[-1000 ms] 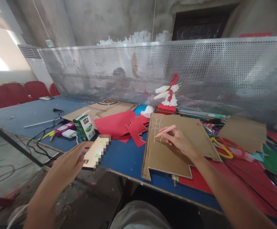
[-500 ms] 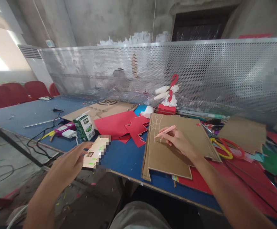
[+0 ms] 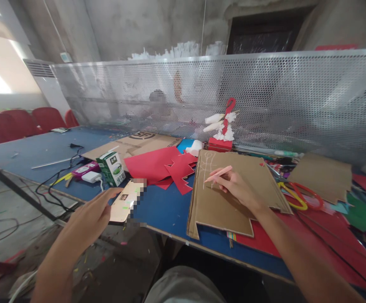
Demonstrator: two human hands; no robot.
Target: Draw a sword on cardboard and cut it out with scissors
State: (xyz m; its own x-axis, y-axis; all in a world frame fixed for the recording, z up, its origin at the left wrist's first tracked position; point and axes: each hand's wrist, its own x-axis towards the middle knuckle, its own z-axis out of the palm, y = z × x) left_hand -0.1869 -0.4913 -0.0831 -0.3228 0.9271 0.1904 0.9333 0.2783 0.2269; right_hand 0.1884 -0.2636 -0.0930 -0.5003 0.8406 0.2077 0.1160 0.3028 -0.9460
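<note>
My left hand (image 3: 96, 212) is beside a phone (image 3: 126, 202) with a lit screen, at the table's front edge. Its fingers are outstretched, the tips at the phone's left side. My right hand (image 3: 233, 185) pinches a pale pink pen (image 3: 219, 173). Under it lies a brown cardboard sheet (image 3: 233, 210) with a stepped cut edge. White outlines, a rounded shape above long lines, run along the sheet's left part. The pen's tip is by the lower end of these lines.
Left of the sheet are red paper pieces (image 3: 151, 164), a green-and-white carton (image 3: 112, 169) and a white charger (image 3: 92, 177). Scissors (image 3: 296, 197) and more cardboard (image 3: 323, 174) lie right. A red-and-white paper model (image 3: 225, 126) stands before the perforated metal screen (image 3: 132, 92).
The left fingers have drawn back from over the phone's screen to its left side, and the picture on the screen has shifted upward. My right hand and the pen look almost unmoved.
</note>
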